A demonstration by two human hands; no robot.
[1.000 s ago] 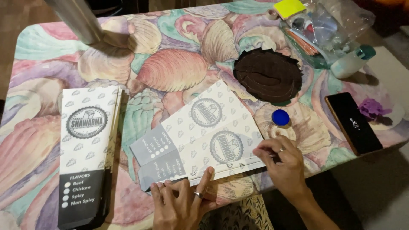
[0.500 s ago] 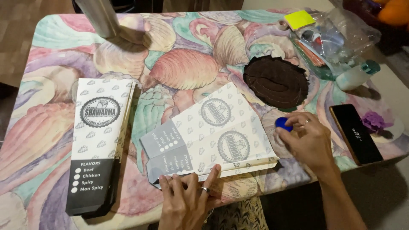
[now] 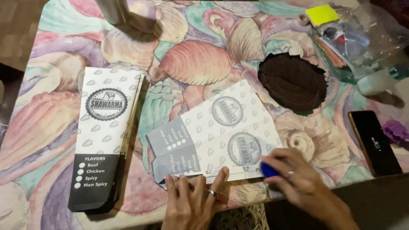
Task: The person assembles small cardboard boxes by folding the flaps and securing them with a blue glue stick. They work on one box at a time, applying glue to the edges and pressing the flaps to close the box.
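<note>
Nearest the camera, the left hand (image 3: 194, 198) lies flat, fingers spread, pressing the near edge of the flat paper sleeve (image 3: 213, 132), which lies open on the shell-patterned desk (image 3: 51, 123). Just to its right, the right hand (image 3: 298, 181) is closed around a small blue cap (image 3: 269, 170) and holds it at the sleeve's near right corner, touching the paper. To the left, well apart from both hands, a stack of folded sleeves (image 3: 104, 136) lies lengthwise. Farther off, beyond the open sleeve, sits a dark brown round mat (image 3: 294, 83). A black phone (image 3: 375, 142) lies at the right edge, and a clear plastic bag (image 3: 362, 38) of small items rests at the far right corner.
</note>
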